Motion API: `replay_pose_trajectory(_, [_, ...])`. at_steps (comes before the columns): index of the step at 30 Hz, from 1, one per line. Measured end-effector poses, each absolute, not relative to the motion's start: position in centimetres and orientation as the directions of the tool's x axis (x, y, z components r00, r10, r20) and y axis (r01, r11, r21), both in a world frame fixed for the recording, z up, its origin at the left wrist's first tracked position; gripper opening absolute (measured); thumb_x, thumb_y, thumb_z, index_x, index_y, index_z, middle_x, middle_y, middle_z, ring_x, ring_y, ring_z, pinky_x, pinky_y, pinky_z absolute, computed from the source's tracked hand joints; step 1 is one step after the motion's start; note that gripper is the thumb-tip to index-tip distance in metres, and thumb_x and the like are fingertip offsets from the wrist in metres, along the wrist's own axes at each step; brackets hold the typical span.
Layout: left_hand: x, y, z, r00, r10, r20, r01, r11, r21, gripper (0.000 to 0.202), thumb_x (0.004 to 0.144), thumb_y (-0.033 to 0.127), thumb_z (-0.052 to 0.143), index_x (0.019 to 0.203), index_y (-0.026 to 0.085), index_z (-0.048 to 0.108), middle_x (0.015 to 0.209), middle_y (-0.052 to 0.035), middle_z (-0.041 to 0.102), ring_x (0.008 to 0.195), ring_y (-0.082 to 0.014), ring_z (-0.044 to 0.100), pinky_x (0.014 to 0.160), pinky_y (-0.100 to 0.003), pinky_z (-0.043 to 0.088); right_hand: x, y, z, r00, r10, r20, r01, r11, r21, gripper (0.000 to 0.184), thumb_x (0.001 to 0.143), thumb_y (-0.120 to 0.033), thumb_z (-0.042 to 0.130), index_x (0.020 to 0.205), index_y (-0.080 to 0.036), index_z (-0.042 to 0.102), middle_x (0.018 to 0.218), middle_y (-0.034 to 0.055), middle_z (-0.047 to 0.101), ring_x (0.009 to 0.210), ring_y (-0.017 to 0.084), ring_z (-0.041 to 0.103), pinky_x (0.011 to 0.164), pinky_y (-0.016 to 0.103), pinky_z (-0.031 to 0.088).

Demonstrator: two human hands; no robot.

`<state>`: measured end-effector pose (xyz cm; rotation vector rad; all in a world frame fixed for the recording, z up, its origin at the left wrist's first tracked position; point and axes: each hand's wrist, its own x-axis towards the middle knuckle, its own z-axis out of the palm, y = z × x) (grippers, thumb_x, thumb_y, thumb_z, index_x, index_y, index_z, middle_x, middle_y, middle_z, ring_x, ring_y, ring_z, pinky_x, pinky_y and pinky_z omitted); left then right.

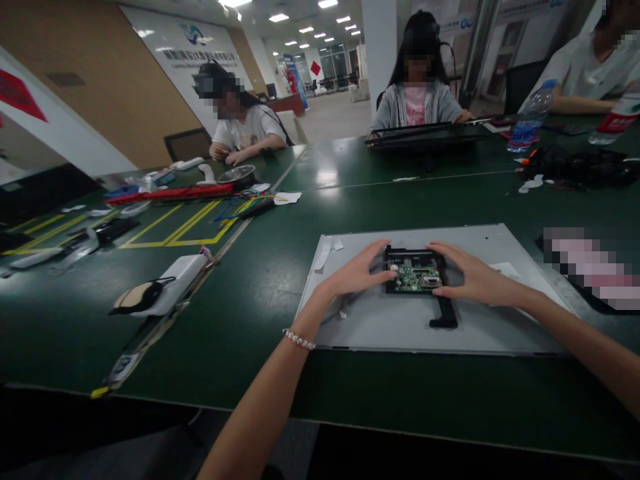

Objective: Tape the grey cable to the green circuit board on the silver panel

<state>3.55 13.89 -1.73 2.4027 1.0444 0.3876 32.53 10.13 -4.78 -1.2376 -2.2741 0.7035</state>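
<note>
A green circuit board (416, 277) sits in a black plastic frame (447, 308) over a flat grey panel (370, 333). My left hand (361, 268) grips the frame's left side, thumb near the board's edge and fingertips at the upper corner. On the opposite side, my right hand (463, 275) holds the frame between thumb and fingers. One black arm of the frame extends toward me, below the right hand. Whether the frame rests on the panel or is slightly raised, I cannot tell. White tape strips (324, 255) lie at the panel's upper left.
On the green table (270, 293), a white device with a strap (175, 287) lies left. Wires and a red bar (170, 194) are farther off. A pink-and-black object (590, 267) lies right of the panel. Bottles (533, 120) stand at back right. Other people sit across the table, one holding a dark panel (425, 135).
</note>
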Motion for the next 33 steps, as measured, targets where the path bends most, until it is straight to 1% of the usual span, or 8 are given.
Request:
replay_pose_trajectory(6, [3.7,13.0,-1.6,0.716,0.696,0.044,0.571,-0.621,0.537,0.082,0.079,0.046,0.066,0.147,0.018,0.029,0.15,-0.0151,0.035,0.137,-0.0288,0.035,0.114,-0.047,0.03,32.9,10.3,-5.1,-0.514,0.845,0.147,0.612,0.482,-0.627,0.085,0.076,-0.052,0.065,0.149,-0.033,0.025,0.155,0.0064,0.028,0.139,0.033,0.03,0.112,0.054,0.031])
replay_pose_trajectory(11, [3.6,13.1,-1.2,0.726,0.688,-0.002,0.59,-0.622,0.514,0.079,0.085,0.05,0.057,0.149,0.018,0.025,0.152,-0.0143,0.033,0.137,-0.0275,0.035,0.113,-0.045,0.032,33.0,10.2,-5.3,-0.509,0.846,0.16,0.608,0.485,-0.629,0.085,0.076,-0.051,0.066,0.149,-0.034,0.025,0.155,0.0057,0.027,0.14,0.032,0.028,0.114,0.053,0.029])
replay_pose_trajectory(13, [2.8,13.5,-1.0,0.713,0.701,0.0,0.625,-0.637,0.452,0.072,0.09,0.051,0.05,0.149,0.019,0.026,0.152,-0.0124,0.034,0.138,-0.0252,0.035,0.113,-0.042,0.032,33.0,10.1,-5.5,-0.509,0.844,0.17,0.6,0.49,-0.633,0.085,0.076,-0.05,0.066,0.149,-0.034,0.024,0.156,0.0052,0.026,0.14,0.033,0.028,0.114,0.054,0.028])
replay_pose_trajectory(16, [0.8,14.6,-0.7,0.586,0.806,0.088,0.768,-0.587,0.257,0.055,0.094,0.044,0.044,0.143,0.02,0.038,0.146,-0.0099,0.044,0.135,-0.0237,0.039,0.111,-0.043,0.032,33.1,10.1,-5.7,-0.503,0.846,0.178,0.591,0.487,-0.643,0.085,0.077,-0.049,0.066,0.149,-0.036,0.023,0.157,0.0043,0.024,0.141,0.033,0.027,0.113,0.055,0.029])
replay_pose_trajectory(20, [-1.6,15.8,-0.3,0.4,0.899,0.179,0.91,-0.413,0.042,0.035,0.093,0.03,0.045,0.123,0.018,0.059,0.125,-0.0096,0.063,0.12,-0.0233,0.054,0.104,-0.039,0.039,33.2,10.0,-5.8,-0.505,0.849,0.158,0.593,0.474,-0.651,0.085,0.078,-0.05,0.065,0.149,-0.036,0.021,0.159,0.0039,0.02,0.142,0.033,0.025,0.113,0.056,0.029])
replay_pose_trajectory(24, [-2.2,16.6,-0.8,0.345,0.931,0.117,0.937,-0.333,-0.108,0.028,0.092,0.026,0.044,0.097,0.016,0.07,0.1,-0.0102,0.071,0.098,-0.0225,0.064,0.091,-0.034,0.046,33.1,9.7,-5.5,-0.487,0.856,0.176,0.583,0.468,-0.664,0.085,0.078,-0.05,0.065,0.149,-0.036,0.021,0.158,0.0035,0.021,0.142,0.033,0.024,0.114,0.055,0.027])
replay_pose_trajectory(29, [-2.2,17.2,-1.5,0.342,0.929,0.142,0.931,-0.314,-0.189,0.034,0.092,0.019,0.038,0.088,0.015,0.072,0.087,-0.0113,0.072,0.087,-0.0223,0.067,0.088,-0.036,0.046,33.0,9.4,-5.1,-0.481,0.857,0.185,0.573,0.467,-0.673,0.087,0.078,-0.049,0.064,0.15,-0.036,0.017,0.158,0.0043,0.022,0.142,0.033,0.025,0.114,0.056,0.028])
replay_pose_trajectory(33, [-0.9,16.5,-0.9,0.379,0.871,0.314,0.925,-0.347,-0.154,0.033,0.094,0.018,0.038,0.095,0.016,0.071,0.102,-0.0118,0.072,0.104,-0.0227,0.064,0.104,-0.044,0.036,33.0,9.3,-4.9,-0.49,0.856,0.165,0.589,0.464,-0.661,0.088,0.078,-0.049,0.064,0.151,-0.036,0.016,0.159,0.0048,0.019,0.142,0.036,0.024,0.112,0.061,0.028])
